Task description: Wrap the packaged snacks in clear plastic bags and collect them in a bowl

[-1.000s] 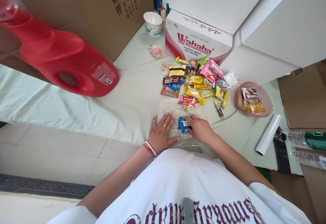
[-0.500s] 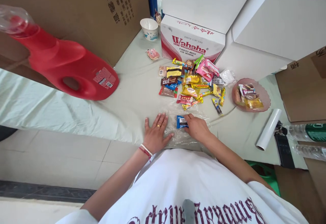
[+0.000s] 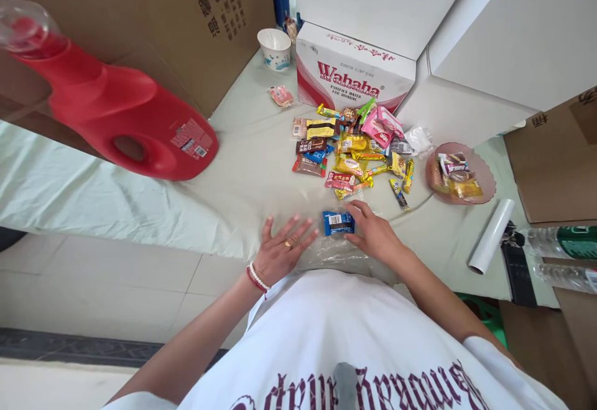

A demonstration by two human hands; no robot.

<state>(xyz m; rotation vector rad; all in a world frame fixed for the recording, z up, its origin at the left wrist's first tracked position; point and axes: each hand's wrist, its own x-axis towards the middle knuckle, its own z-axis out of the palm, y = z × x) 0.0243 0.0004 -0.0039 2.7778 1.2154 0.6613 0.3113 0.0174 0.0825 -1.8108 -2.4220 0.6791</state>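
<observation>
A small blue wrapped snack (image 3: 338,223) lies near the table's front edge, on a clear plastic sheet or bag (image 3: 333,251). My right hand (image 3: 375,232) is just to the right of this snack, thumb and fingers apart, the fingertips close to its right end. To the left of the snack, my left hand (image 3: 284,248) is spread with nothing in it, slightly blurred. Behind both hands is a pile of wrapped snacks (image 3: 352,164) in yellow, pink, brown and red packets.
Right of the pile stands a pink bowl (image 3: 487,180) holding several packets. A white roll (image 3: 492,236), a black strap-like item (image 3: 520,276) and plastic bottles (image 3: 564,242) are farther right. A red jug (image 3: 140,117), paper cup (image 3: 275,50) and Wahaha carton (image 3: 349,74) stand left and behind.
My right hand has let go of the blue snack and drawn slightly right. My left hand has shifted a little left and toward me, off its flat rest on the plastic.
</observation>
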